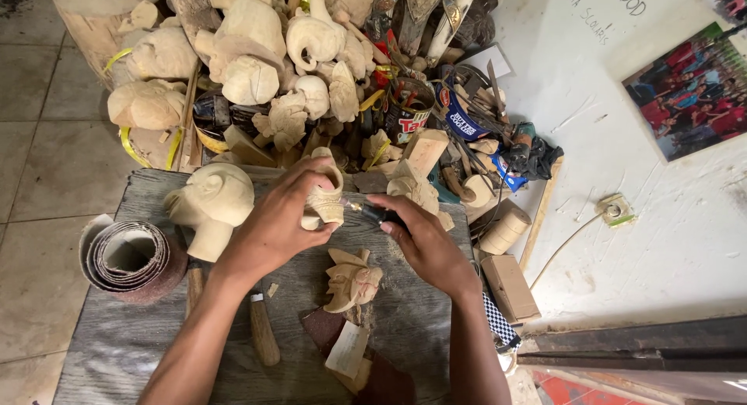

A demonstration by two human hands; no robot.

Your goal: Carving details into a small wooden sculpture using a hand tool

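— Left hand (276, 222) wraps the small carving (325, 203) above the bench (117, 335); right hand (424, 245) pinches a dark tool (377, 213).
— It looks light, stiff wood, thin parts maybe fragile. Better to grip the thick body.

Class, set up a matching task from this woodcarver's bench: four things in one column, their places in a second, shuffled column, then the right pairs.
Things
1. small wooden carving
2. dark-handled tool
3. roll of sandpaper
4. carved mask

Places
A. at the bench's left edge
B. held in the left hand
C. lying on the bench between the two forearms
D. held in the right hand

Pairs: 1-B, 2-D, 3-A, 4-C
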